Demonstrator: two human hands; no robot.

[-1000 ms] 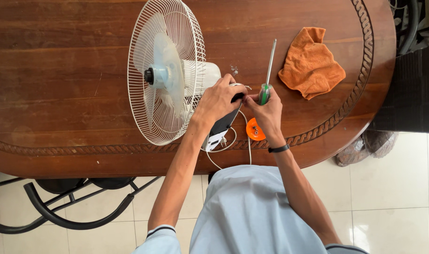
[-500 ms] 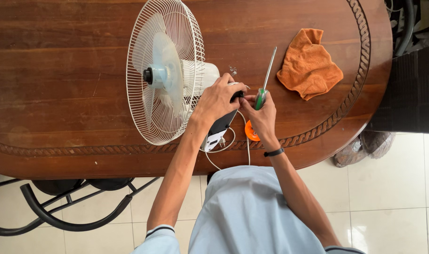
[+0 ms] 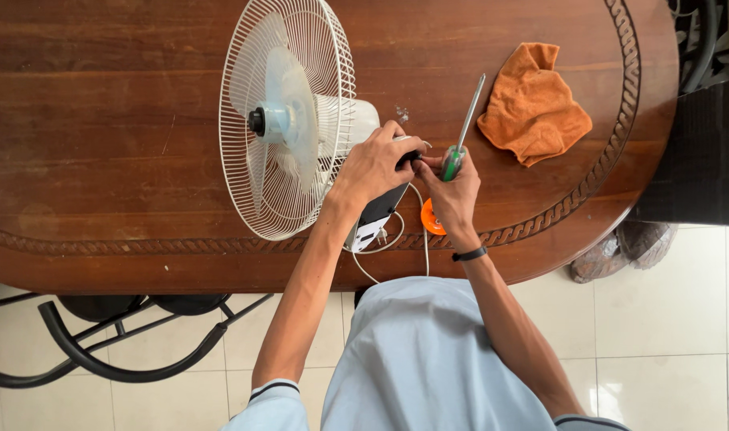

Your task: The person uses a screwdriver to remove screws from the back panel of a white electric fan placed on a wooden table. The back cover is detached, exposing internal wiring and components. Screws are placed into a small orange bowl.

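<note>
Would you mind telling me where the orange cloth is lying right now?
In the head view, the crumpled orange cloth lies on the wooden table, on the person's right, just beyond the green-handled screwdriver in the right hand.

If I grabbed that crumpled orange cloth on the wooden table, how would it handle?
The crumpled orange cloth lies in soft folds, so it would probably go limp and droop when lifted. It looks thin and small, so likely light. Pushed across the polished wooden table, it would likely bunch up or slide, not roll.
</note>
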